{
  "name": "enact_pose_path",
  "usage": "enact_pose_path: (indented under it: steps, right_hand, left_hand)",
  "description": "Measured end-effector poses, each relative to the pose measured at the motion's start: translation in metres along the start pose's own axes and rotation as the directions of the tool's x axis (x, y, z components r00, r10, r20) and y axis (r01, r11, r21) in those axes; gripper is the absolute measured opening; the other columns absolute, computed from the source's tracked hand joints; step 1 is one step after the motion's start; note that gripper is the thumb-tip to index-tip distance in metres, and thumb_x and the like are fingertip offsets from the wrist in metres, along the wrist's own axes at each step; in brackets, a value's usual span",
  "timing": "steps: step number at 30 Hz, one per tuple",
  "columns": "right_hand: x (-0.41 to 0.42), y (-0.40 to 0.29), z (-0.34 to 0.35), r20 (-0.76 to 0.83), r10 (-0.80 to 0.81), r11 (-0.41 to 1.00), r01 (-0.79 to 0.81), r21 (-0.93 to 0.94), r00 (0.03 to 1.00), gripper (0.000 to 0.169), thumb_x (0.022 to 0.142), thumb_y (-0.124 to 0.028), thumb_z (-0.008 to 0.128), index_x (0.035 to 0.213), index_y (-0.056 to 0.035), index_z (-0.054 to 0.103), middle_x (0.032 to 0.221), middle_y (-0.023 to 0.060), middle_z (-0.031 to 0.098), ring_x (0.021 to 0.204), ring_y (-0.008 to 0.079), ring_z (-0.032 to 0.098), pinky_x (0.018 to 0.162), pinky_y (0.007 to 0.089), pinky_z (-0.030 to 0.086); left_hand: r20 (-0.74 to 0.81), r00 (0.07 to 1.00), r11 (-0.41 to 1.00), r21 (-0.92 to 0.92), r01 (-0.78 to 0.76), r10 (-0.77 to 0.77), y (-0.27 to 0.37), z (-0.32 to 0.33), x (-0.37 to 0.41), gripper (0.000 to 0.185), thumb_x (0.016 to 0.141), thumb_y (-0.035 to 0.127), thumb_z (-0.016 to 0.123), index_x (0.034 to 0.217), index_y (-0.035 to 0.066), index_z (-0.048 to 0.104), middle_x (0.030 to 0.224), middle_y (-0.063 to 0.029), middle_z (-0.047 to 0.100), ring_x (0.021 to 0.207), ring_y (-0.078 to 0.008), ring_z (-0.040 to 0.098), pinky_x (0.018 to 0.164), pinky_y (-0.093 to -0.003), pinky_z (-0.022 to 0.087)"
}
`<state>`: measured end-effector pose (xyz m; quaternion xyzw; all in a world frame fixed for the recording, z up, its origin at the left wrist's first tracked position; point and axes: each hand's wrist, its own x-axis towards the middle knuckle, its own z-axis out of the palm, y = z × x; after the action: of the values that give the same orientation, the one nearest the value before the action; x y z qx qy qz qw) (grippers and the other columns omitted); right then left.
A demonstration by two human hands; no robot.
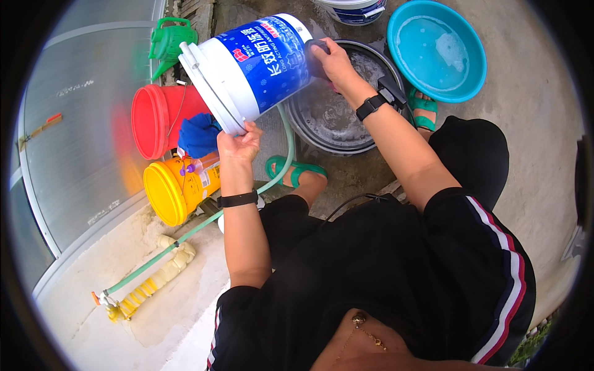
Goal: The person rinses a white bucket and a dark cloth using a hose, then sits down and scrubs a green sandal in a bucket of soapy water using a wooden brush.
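A white plastic bucket with a blue printed wrap (232,88) is held tilted on its side above a wide dark tub of sudsy water (334,125). My left hand (240,140) grips its rim at the lower left. Against the base end, my right hand (332,62) presses a dark cloth (315,59), whose far part is hidden behind the fingers. The bucket's wire handle with a white grip (189,54) lies along the rim side.
A turquoise basin of cloudy water (438,51) stands at the upper right, another white bucket (352,11) beside it. Left are a green watering can (169,44), red bucket (155,120), blue cloth (199,134) and yellow bucket (171,190). A green hose (204,225) runs from a wall tap (104,299) past my foot.
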<state>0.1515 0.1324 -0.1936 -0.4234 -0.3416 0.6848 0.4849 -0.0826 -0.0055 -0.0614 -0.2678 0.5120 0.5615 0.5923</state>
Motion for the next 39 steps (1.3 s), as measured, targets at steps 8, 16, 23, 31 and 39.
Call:
enact_pose_path:
  steps: [8,16,23,31,39]
  right_hand:
    - [-0.003,-0.003,-0.005,-0.021,0.205,0.975,-0.202,0.097,0.978,0.034,0.093,-0.033,0.065,0.112,-0.0052,0.064,0.087,0.0045,0.067,0.076,0.0129,0.063,0.049,0.0337,0.05]
    - [0.027,-0.023,-0.014,0.106,0.122,0.975,-0.14,0.173,0.987,0.04,0.099,-0.036,0.059,0.121,-0.0024,0.064,0.102,0.0051,0.069,0.089,0.0104,0.061,0.082,0.0262,0.049]
    - [0.019,-0.068,0.008,-0.06,0.257,0.855,-0.255,-0.451,0.965,0.056,0.091,-0.048,0.063,0.125,-0.004,0.06,0.106,0.017,0.068,0.09,0.0251,0.066,0.064,0.041,0.054]
    - [0.039,0.009,0.002,-0.02,0.04,0.975,-0.034,0.222,0.999,0.049,0.104,-0.038,0.043,0.13,0.0029,0.053,0.125,0.0172,0.062,0.109,0.0228,0.06,0.094,0.0324,0.045]
    - [-0.029,-0.007,0.012,0.083,0.035,0.99,-0.046,0.135,0.996,0.047,0.105,-0.03,0.044,0.143,-0.0028,0.041,0.134,0.0084,0.054,0.118,0.0148,0.051,0.104,0.03,0.038]
  left_hand:
    - [0.032,0.999,0.998,0.056,0.033,-0.035,0.014,-0.008,0.007,0.026,0.095,0.021,0.046,0.111,0.002,0.051,0.08,-0.0154,0.05,0.06,-0.0202,0.054,0.04,-0.0204,0.03]
    - [-0.04,0.988,0.988,-0.013,0.152,-0.152,0.02,-0.008,0.016,0.025,0.095,0.023,0.05,0.106,0.001,0.053,0.077,-0.0155,0.051,0.06,-0.0195,0.054,0.04,-0.0213,0.03]
    - [0.038,0.998,0.988,0.143,0.052,-0.058,0.016,-0.007,0.01,0.027,0.094,0.024,0.052,0.108,0.0,0.051,0.08,-0.0172,0.052,0.061,-0.0213,0.057,0.041,-0.0208,0.031]
    - [0.085,0.996,0.99,0.134,-0.039,0.028,0.017,-0.002,0.02,0.024,0.094,0.021,0.048,0.108,0.002,0.053,0.078,-0.0156,0.051,0.061,-0.0208,0.052,0.042,-0.0223,0.032]
    - [0.002,1.0,0.999,0.044,-0.016,0.016,0.024,-0.012,0.027,0.026,0.095,0.022,0.046,0.111,0.002,0.052,0.079,-0.0153,0.049,0.06,-0.0199,0.051,0.04,-0.0211,0.029]
